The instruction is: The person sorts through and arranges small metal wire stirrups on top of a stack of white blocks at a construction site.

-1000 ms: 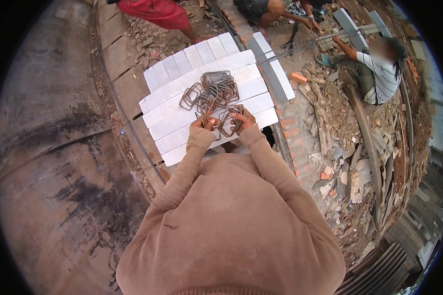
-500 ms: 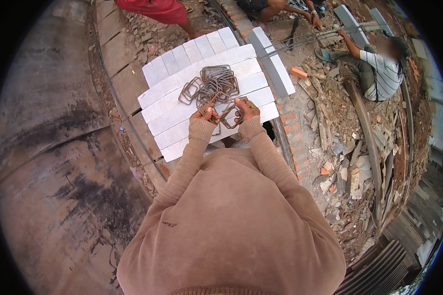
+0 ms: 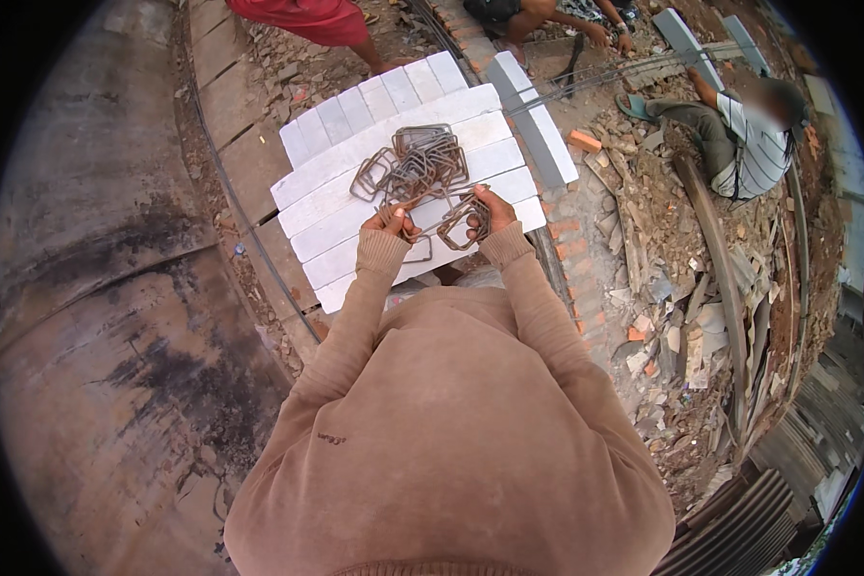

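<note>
My right hand (image 3: 495, 209) is closed around a small bunch of rusty square rebar stirrups (image 3: 459, 230), held over the near edge of a stack of white blocks (image 3: 328, 252). To its left, my left hand (image 3: 390, 223) has its fingers pinched on a rebar stirrup, partly hidden by the fingers. Just beyond both hands lies a tangled pile of similar stirrups (image 3: 430, 154) on the blocks. Below my left hand a thin bent stirrup (image 3: 419, 253) shows against the white surface; whether it hangs from the hand or lies there I cannot tell.
Long grey-white blocks (image 3: 540, 125) lie beyond the stack to the right. A person in a striped shirt (image 3: 754, 154) squats at the right; two others are at the far side. Broken bricks and rubble (image 3: 677, 326) and a long plank (image 3: 715, 278) cover the right ground.
My hands have moved apart, the left one leftward and the right one slightly right and up with its stirrups. The squatting person's arm and a far person's hands have shifted.
</note>
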`<move>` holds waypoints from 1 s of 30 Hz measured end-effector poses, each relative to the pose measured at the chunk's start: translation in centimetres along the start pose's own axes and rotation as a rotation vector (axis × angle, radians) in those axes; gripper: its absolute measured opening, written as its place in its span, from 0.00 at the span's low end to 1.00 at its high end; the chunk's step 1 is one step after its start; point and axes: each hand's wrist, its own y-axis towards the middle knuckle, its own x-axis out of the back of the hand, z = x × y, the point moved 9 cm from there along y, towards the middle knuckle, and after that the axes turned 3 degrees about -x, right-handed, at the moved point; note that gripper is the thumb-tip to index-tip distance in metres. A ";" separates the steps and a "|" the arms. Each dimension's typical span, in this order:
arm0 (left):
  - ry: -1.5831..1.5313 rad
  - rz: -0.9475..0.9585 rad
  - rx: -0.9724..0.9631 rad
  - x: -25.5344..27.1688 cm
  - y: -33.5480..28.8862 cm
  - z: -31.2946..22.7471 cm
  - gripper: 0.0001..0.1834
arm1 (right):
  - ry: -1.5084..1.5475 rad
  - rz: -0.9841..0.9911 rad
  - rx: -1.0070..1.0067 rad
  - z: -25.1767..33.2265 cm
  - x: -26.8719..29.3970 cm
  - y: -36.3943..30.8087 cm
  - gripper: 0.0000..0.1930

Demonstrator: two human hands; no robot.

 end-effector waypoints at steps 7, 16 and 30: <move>0.265 -0.140 0.054 0.4 0.0 1.0 0.13 | 0.234 0.324 -0.187 -3.6 -3.1 0.1 0.12; 0.657 -0.257 -0.103 0.2 0.3 -1.9 0.21 | 0.074 0.317 -0.039 -1.7 -3.9 -1.8 0.11; 0.154 -0.233 -0.171 8.0 2.7 -1.1 0.12 | -0.141 -0.164 -0.267 -6.2 -1.2 1.0 0.18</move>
